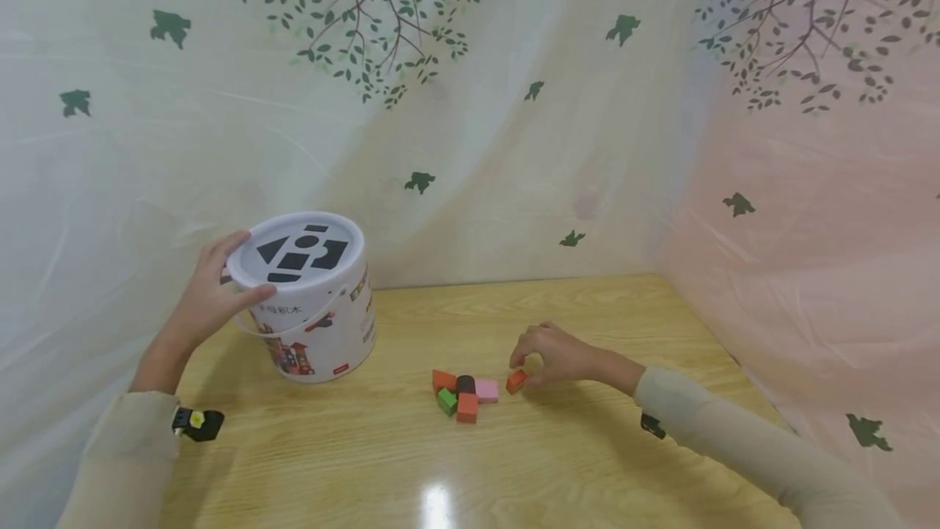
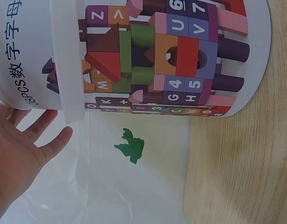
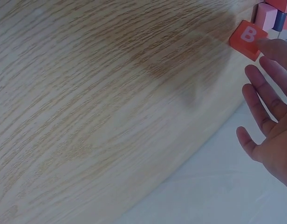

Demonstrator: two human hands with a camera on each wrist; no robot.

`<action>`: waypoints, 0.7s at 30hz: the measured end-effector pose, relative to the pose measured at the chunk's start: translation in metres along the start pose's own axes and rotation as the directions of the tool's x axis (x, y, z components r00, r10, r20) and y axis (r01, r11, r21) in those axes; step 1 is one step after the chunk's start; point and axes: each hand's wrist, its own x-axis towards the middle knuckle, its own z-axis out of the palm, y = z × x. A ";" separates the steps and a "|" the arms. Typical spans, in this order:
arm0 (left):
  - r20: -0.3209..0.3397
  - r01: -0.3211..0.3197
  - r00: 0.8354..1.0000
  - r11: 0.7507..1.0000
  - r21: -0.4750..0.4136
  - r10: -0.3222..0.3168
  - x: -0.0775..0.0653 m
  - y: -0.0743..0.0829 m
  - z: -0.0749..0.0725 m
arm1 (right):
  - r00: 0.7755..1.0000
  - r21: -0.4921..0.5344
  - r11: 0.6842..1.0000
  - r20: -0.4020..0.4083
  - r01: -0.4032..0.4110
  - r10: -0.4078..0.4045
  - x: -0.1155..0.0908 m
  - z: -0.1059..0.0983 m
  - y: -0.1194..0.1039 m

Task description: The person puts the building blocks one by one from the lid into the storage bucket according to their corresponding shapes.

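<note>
My left hand [image 1: 209, 284] rests against the lid rim of a white bucket [image 1: 323, 333], thumb at the front of the rim and fingers at its side. Those fingers [image 2: 55, 140] look fairly straight and spread in the left wrist view. Dark shapes mark the round lid [image 1: 345, 228]. My right hand [image 1: 560, 353] pinches an orange-red block [image 1: 516, 381] between thumb and fingertips, low over the table. A letter B shows on this block [image 3: 248, 39] in the right wrist view. The other fingers of that hand stay apart from it.
Left of the right hand lies a small cluster: a pink block [image 1: 486, 390], a dark cylinder [image 1: 466, 384], a red block [image 1: 467, 408], a green block [image 1: 446, 402] and an orange triangular block [image 1: 442, 380]. A printed curtain [image 1: 485, 145] hangs behind the wooden table [image 1: 352, 464].
</note>
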 end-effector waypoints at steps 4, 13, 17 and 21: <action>-0.007 0.001 1.000 1.000 0.006 -0.001 0.000 -0.001 0.000 | 1.000 -0.008 1.000 -0.006 0.009 -0.009 0.002 0.001 0.001; -0.019 -0.019 1.000 1.000 -0.012 0.019 0.000 -0.004 0.001 | 0.999 -0.012 1.000 -0.024 0.028 -0.029 0.003 0.004 0.005; -0.021 -0.020 1.000 1.000 -0.017 0.020 0.000 -0.003 0.001 | 0.999 -0.017 0.999 -0.029 0.032 -0.033 0.004 0.007 0.007; -0.019 -0.015 1.000 1.000 -0.018 0.014 0.000 -0.002 0.001 | 0.999 -0.019 0.999 -0.028 0.026 -0.027 0.006 0.007 0.006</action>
